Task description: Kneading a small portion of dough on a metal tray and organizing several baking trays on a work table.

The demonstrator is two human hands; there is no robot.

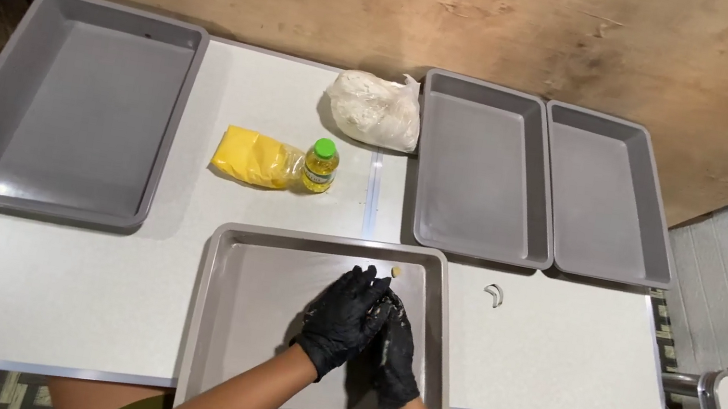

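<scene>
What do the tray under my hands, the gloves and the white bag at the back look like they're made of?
The tray looks like metal, probably steel or aluminium: pale grey, with a dull sheen and a rolled rim. The gloves on the left hand and right hand look like thin black nitrile or latex, snug, matte and smeared with pale dough. The white bag looks like clear thin plastic film, crinkled around a white powder.

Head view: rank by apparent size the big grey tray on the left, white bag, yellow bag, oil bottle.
1. Big grey tray, far the largest.
2. White bag.
3. Yellow bag, only slightly smaller than the white one; too close to be sure of that order.
4. Small oil bottle, smallest.
</scene>
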